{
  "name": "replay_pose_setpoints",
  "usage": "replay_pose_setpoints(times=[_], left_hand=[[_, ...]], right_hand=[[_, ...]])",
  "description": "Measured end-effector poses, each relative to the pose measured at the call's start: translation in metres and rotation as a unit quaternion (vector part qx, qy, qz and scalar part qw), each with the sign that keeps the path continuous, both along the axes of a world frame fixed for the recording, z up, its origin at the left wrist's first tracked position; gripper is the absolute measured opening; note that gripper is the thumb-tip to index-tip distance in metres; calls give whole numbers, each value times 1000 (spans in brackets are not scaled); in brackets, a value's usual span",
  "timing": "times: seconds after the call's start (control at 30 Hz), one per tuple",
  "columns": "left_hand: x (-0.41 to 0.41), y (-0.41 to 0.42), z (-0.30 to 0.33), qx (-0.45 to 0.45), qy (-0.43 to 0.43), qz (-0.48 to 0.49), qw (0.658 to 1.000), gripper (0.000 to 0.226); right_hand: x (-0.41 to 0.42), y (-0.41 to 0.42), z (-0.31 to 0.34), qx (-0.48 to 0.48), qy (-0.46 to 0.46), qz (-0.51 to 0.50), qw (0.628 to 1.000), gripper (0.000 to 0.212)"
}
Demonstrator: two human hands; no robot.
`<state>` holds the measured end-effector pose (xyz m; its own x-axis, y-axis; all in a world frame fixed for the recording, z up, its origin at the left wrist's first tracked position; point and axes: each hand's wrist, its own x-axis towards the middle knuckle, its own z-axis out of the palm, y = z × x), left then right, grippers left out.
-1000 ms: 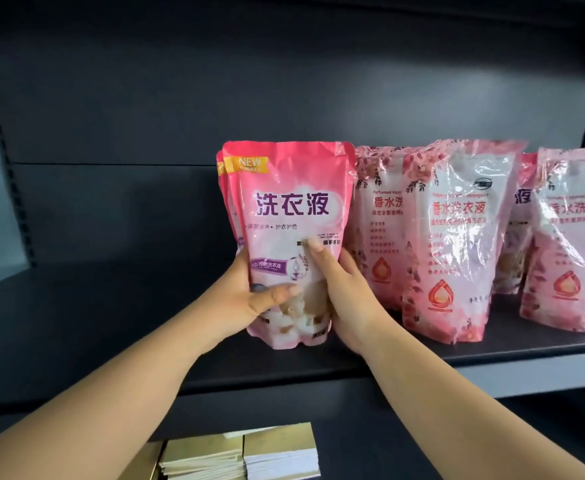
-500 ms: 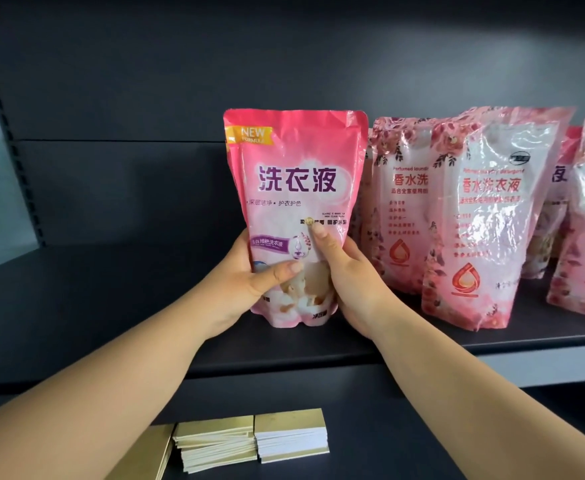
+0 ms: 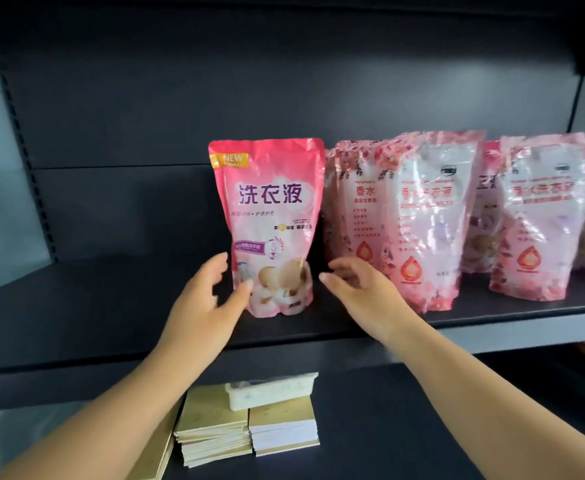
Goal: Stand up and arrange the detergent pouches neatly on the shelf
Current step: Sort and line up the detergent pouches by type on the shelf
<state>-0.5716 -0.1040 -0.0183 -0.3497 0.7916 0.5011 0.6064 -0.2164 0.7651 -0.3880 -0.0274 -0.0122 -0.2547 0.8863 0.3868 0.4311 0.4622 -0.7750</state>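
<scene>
A pink detergent pouch [image 3: 270,216] marked NEW stands upright on the dark shelf [image 3: 111,306], at the left end of a row. My left hand [image 3: 211,299] is open beside its lower left corner, thumb tip near or touching the pouch. My right hand [image 3: 360,289] is open and blurred, a little right of the pouch and apart from it. To the right stand several paler pink floral pouches [image 3: 426,220], upright and overlapping, reaching the right edge of view.
The shelf's left half holds nothing in view. On the lower shelf lie stacks of gold-and-white card packs [image 3: 249,431] with a white plastic box [image 3: 270,389] on top. The grey shelf front edge [image 3: 526,336] runs below the pouches.
Both hands gripped the pink pouch before; now they have let go and drawn back, and the pouch stands on its own on the shelf.
</scene>
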Motion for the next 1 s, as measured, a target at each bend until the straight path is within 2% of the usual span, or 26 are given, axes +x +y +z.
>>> replay_pose_setpoints(times=[0.1,0.17,0.23,0.3,0.37,0.4,0.47,0.53,0.63,0.77,1.0], left_hand=[[35,-33,0,81,154,25,984,30],[75,-49,0,80,227,12,971,29],[116,-58,-3,85,299,0,951,43],[164,-61,-7,100,369,-1,924,42],[215,-63,-11,113,396,-21,911,41],[234,-62,-13,115,406,-31,906,41],[277,-61,-16,118,431,-46,894,42],[315,-60,-16,125,434,-69,890,41],[359,-53,-15,131,425,-119,888,39],[409,-38,-11,142,413,-152,887,39],[486,34,-5,153,424,-145,881,37]], right_hand=[[43,-26,0,91,-101,-9,991,27],[84,-48,0,164,-178,-40,969,24],[126,-69,1,251,-263,-74,929,27],[174,-89,0,299,-331,-116,888,32],[224,-111,0,341,-371,-158,849,37],[244,-119,2,343,-401,-176,831,38],[293,-134,3,279,-430,-178,840,41],[341,-141,3,265,-427,-192,843,46],[396,-143,7,235,-456,-236,825,48],[453,-126,7,199,-451,-280,824,47],[518,-75,14,191,-436,-276,835,51]])
